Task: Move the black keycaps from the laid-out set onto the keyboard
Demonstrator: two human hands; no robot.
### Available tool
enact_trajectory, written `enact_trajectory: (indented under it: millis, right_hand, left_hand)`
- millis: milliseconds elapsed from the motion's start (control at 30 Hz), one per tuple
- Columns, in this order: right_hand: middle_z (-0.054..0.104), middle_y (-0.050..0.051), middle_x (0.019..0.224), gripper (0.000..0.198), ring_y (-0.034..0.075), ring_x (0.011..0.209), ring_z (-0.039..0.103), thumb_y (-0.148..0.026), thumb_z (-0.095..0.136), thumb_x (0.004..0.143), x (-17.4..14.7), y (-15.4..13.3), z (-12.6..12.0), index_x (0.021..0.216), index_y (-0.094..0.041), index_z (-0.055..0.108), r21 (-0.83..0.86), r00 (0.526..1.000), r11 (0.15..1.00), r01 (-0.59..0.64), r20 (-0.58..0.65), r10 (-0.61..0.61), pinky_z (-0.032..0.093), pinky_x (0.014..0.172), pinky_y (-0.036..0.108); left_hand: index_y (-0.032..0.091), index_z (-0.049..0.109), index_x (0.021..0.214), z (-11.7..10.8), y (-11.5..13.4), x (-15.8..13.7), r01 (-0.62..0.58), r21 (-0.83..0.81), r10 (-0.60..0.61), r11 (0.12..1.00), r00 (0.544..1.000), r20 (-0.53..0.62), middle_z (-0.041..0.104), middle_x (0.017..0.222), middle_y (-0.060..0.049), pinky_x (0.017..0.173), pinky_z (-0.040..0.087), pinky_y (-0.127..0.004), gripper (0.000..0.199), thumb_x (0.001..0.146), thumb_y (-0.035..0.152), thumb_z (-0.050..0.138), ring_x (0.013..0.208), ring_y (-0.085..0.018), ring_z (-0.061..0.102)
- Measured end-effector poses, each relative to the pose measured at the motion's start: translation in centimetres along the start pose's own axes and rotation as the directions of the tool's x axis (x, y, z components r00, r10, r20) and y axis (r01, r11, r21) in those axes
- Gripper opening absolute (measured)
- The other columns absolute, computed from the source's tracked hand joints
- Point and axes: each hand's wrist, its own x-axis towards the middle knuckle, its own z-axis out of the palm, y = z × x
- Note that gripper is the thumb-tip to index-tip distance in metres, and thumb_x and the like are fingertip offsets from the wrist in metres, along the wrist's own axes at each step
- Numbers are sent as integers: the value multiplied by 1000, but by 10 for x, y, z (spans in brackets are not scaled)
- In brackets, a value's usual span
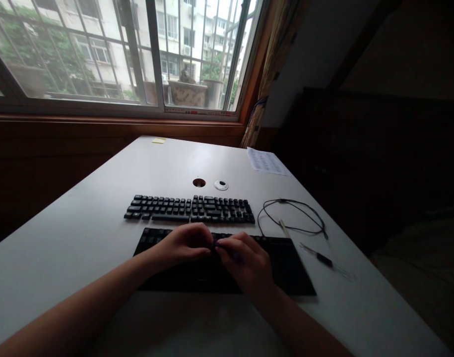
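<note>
Close together over a black keyboard (293, 270), my two hands meet at their fingertips. My left hand (187, 245) pinches a small dark piece that looks like a keycap, mostly hidden by the fingers. A slim purple thing (237, 257) is gripped in my right hand (251, 263), its tip against the dark piece; its kind is hard to make out. Some keys (152, 235) show on the keyboard's upper left, while its middle is covered by my hands. Just beyond it, loose black keycaps (170, 217) lie on the table in keyboard-like rows.
Right of the keyboard lie its looped black cable (304, 230), a thin pale stick (284, 228) and a wire tool with a black grip (324, 259). Farther back are a round cable hole (199, 183), its white cover (221, 185), a printed sheet (267, 161) and a yellow note (159, 141).
</note>
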Motion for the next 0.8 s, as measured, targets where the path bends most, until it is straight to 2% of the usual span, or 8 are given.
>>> enact_trajectory:
  millis: [200,367,567,800]
  right_hand:
    - [67,5,91,32,15,80,65,-11,64,93,-4,9,2,123,-22,68,-16,988,994,113,109,-110,58,72,27]
    - [67,5,91,42,15,80,62,-9,64,93,-7,14,3,132,-22,63,-90,973,975,204,132,-192,56,73,28]
    - [68,4,85,41,16,75,55,-5,68,89,-5,12,2,127,-20,66,-151,957,950,272,141,-252,52,69,29]
    - [66,2,77,26,14,70,51,-6,69,88,-4,7,2,111,-18,70,-147,953,944,296,112,-282,50,64,28]
  left_hand:
    - [13,65,97,-3,-4,-1,39,-80,-41,996,999,-31,65,96,-4,86,47,-30,23,84,26,78,92,-16,61]
    - [13,66,93,-4,-1,-1,85,-124,-90,989,995,-31,65,97,-4,88,46,-28,22,82,26,81,92,-16,61]
    - [13,66,92,-4,0,0,110,-162,-107,981,994,26,65,96,-3,87,45,-28,22,81,24,81,91,-15,60]
    - [13,66,91,-6,-4,-1,120,-158,-117,980,993,31,65,94,-3,85,45,-27,22,80,24,82,90,-15,59]
